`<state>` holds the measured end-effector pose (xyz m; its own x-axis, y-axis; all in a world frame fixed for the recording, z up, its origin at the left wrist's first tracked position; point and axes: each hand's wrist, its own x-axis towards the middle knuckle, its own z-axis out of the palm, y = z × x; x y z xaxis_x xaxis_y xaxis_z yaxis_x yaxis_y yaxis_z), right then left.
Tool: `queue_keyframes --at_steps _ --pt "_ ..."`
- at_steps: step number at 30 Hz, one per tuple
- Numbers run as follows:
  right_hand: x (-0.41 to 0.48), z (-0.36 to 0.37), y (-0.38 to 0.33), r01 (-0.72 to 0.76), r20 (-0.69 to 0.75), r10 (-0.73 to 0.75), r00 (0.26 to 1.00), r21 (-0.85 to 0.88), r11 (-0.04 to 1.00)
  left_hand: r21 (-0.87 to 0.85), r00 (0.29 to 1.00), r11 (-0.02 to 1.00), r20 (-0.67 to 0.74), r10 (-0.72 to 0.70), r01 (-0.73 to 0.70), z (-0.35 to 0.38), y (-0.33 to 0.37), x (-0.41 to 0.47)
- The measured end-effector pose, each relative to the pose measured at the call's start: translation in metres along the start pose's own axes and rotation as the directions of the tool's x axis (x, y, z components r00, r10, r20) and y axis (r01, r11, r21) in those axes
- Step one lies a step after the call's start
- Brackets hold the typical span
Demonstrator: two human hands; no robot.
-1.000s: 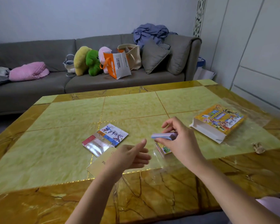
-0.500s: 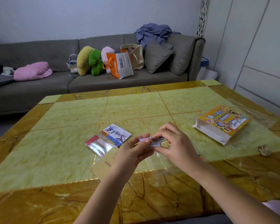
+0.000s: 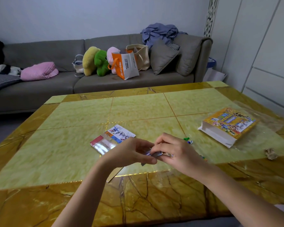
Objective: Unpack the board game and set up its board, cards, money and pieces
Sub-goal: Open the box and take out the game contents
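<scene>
Since the earlier frames the two hands have been brought together above the near middle of the table, and the small stack of blue-backed cards (image 3: 155, 154), held a second ago in the right hand alone, is now pinched between both; the left hand (image 3: 131, 152) is closed on its left end with thumb and fingertips, and the right hand (image 3: 175, 150) is curled over its right end. The stack is held just above the yellow-green marble-patterned table (image 3: 72, 145), not resting on it; just beyond the left hand, towards the middle of the surface, a clear-wrapped packet of printed red, orange and blue game cards (image 3: 111, 139) is laid flat; a tan card sheet (image 3: 114, 175) is partly hidden beneath the left wrist at the near edge of the green inlay. Beside the right hand small green and white game pieces (image 3: 188, 140) are seen on the surface, too small to be told apart; towards the right edge the yellow illustrated game box (image 3: 228, 126) is lying with its open white end turned to the near side; a crumpled brown scrap (image 3: 270, 154) is lying near it by the right edge.
</scene>
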<state>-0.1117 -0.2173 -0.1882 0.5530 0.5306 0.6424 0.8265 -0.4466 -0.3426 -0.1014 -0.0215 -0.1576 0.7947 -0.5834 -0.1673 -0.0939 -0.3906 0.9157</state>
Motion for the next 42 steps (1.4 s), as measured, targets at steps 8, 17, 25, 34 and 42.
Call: queue_keyframes --at_steps 8,17,25,34,42 --pt "0.005 0.024 -0.002 -0.021 -0.027 0.022 0.999 0.032 0.999 0.176 0.991 0.980 -0.112 -0.072 0.091 -0.011 -0.010 -0.013" --pt "0.015 0.049 0.000 -0.278 0.217 0.269 0.938 0.011 0.961 0.323 0.835 0.829 -0.478 -0.274 0.457 -0.053 -0.065 -0.059" --pt "-0.010 0.037 0.018 -0.447 0.295 0.475 0.829 -0.161 0.880 0.229 0.490 0.596 -0.810 -0.321 0.769 -0.070 -0.117 -0.103" --pt "-0.028 -0.007 0.040 -0.600 0.162 0.642 0.749 -0.244 0.762 0.212 0.475 0.577 -0.806 -0.353 0.789 -0.058 -0.109 -0.093" --pt "-0.048 -0.014 0.050 -0.591 0.186 0.642 0.744 -0.265 0.762 -0.135 0.755 0.930 -0.549 -0.358 0.342 0.020 -0.051 -0.011"
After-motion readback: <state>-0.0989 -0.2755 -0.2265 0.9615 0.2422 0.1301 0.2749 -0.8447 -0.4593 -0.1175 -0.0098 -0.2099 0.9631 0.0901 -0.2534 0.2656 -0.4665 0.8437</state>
